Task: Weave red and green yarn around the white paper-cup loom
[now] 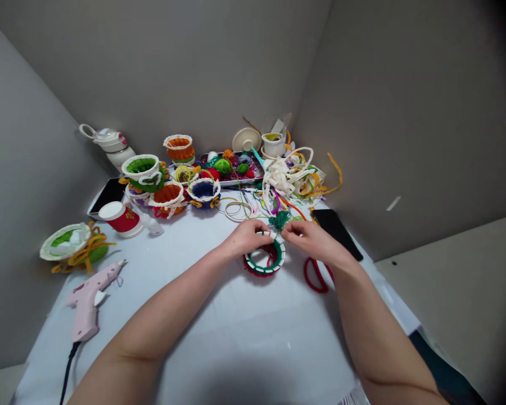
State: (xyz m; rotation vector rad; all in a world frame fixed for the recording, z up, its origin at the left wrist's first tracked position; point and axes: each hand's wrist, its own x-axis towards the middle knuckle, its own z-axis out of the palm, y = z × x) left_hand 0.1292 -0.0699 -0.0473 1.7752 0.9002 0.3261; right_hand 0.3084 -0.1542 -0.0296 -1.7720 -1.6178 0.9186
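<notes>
At the middle of the table stands a small round woven basket (pixel 281 256), its white slats laced with dark green yarn near the rim and red yarn lower down. My left hand (pixel 248 236) is closed on the far left side of its rim. On the basket's right, my right hand (pixel 303 233) pinches the green yarn close to the rim. A loose bundle of green yarn (pixel 280 219) lies just beyond, between the two hands. Below my right wrist are red scissor handles (pixel 316 277); the blades are hidden.
Finished yarn baskets (pixel 205 194) stand at the back left, before a tray (pixel 236 183) of yarn balls. Lace and yarn strips (pixel 290 174) heap at the back right, near a black phone (pixel 337 233). A corded pink glue gun (pixel 88 301) lies left, by a paper cup (pixel 122 218).
</notes>
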